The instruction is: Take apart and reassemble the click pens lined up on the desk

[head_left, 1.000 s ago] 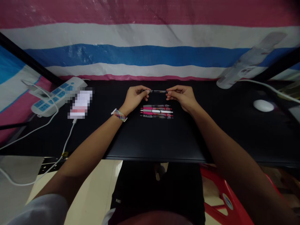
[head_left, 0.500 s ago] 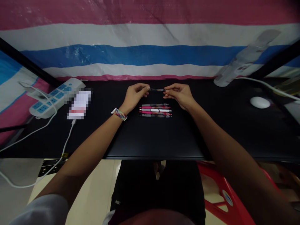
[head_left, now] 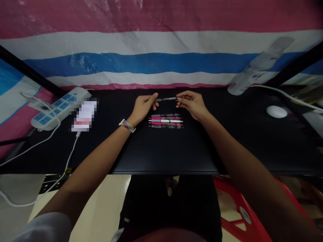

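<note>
A dark, partly clear pen (head_left: 169, 98) spans the gap between my two hands, above the far part of the desk. My left hand (head_left: 143, 107) has its fingers closed at the pen's left end, with the thumb laid along the top. At the other end, my right hand (head_left: 193, 103) pinches the pen between thumb and index finger. Just nearer to me, several pens lie side by side in a row, among them a white pen (head_left: 166, 121) in the middle and a grey pen (head_left: 165, 126) at the front.
On the left of the black desk (head_left: 166, 151) are a power strip (head_left: 62, 107) and a blurred-out phone (head_left: 84, 116) on a white cable (head_left: 72, 151). To the right stand a clear bottle (head_left: 254, 72) and a white computer mouse (head_left: 276, 111). A striped sheet (head_left: 161, 62) hangs behind.
The pen between my hands has tipped slightly, its left end now lower. My left fingers have shifted, with the thumb now on top. The whole view has moved slightly.
</note>
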{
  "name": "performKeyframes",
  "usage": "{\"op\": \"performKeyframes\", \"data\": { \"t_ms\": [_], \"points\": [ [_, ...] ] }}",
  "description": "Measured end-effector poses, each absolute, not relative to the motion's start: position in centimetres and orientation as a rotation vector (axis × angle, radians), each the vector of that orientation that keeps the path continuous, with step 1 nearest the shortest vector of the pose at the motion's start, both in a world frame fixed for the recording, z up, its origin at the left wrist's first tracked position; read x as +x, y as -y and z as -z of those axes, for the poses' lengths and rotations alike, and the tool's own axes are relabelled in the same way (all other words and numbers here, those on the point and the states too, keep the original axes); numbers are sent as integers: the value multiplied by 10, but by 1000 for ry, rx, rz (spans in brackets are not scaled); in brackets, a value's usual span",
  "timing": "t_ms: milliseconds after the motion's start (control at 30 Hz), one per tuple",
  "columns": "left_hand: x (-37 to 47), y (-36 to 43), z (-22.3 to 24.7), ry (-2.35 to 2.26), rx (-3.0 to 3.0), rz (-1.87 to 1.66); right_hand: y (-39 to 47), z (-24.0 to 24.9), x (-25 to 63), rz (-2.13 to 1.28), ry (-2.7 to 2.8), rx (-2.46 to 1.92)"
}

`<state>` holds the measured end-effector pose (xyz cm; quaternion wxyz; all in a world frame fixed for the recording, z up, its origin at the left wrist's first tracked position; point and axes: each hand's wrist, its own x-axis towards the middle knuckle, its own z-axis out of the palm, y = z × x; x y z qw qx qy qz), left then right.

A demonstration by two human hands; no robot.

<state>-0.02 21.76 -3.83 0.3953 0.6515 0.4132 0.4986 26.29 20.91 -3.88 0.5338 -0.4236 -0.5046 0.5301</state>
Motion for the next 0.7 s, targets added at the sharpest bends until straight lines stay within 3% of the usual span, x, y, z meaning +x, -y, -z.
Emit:
{"op": "performKeyframes", "data": {
  "t_ms": [700],
  "points": [
    [-2,-219,35,-1005,1568,-1238,-205,34,260,-1262,1182,-1027]
  ]
}}
